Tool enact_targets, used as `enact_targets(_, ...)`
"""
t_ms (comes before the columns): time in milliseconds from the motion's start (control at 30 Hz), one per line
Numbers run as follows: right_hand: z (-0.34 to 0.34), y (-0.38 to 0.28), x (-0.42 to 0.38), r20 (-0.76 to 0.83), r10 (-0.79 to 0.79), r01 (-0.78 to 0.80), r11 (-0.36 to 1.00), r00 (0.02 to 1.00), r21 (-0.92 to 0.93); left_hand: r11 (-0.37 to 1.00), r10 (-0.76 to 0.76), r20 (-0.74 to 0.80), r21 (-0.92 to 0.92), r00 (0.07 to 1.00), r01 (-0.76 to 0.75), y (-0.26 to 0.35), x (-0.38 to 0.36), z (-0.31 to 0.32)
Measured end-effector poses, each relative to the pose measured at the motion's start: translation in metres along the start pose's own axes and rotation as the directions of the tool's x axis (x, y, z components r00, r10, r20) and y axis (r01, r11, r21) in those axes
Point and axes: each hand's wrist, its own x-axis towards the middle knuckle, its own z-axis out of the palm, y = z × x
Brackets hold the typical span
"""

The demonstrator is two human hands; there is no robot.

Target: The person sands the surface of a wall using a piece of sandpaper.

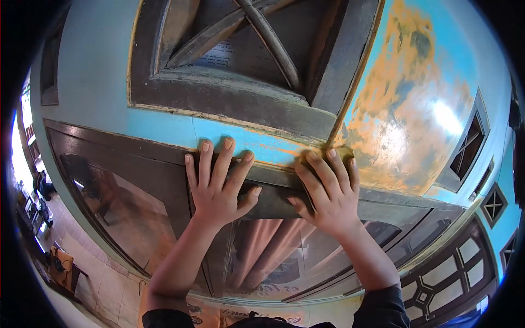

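Note:
My left hand (217,191) lies with its fingers spread on the top edge of a dark wooden frame (153,150), its fingertips on the blue wall strip (246,143) above. To its right, my right hand (331,191) rests against the same frame and strip, fingers apart, close to the lower corner of a dark wooden vent frame (229,101). A thin dark edge shows beside the right palm; what it is I cannot make out. Glass with pink curtains (262,251) behind it lies below my hands. No object is visible in my left hand.
Patchy orange and blue wall (404,109) bulges at the upper right, with a small crossed vent (467,147) beyond. A dark paned door (448,279) stands at the lower right. Down on the left are a tiled floor (104,279) and a brown chair (61,268).

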Motion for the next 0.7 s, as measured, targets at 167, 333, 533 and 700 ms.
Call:
enact_targets(167,0.002,-0.005,0.004,-0.006,-0.002,0.002,1.000,1.000,-0.003,1.000,0.006,-0.006,0.007,1.000,-0.006,-0.001,0.000,-0.001)
enact_targets(333,0.003,0.007,-0.014,-0.013,0.006,-0.006,1.000,1.000,0.004,0.999,-0.039,-0.043,-0.010,0.998,0.038,-0.001,-0.001,0.003)
enact_targets(533,0.008,-0.021,0.016,-0.050,0.058,-0.055,0.997,0.997,0.052,1.000,0.011,-0.016,0.016,1.000,-0.011,0.000,0.002,-0.002)
enact_targets(700,0.007,0.001,-0.021,-0.009,0.042,-0.042,0.999,0.999,0.008,1.000,0.006,-0.031,-0.005,1.000,-0.006,-0.001,0.000,0.001)
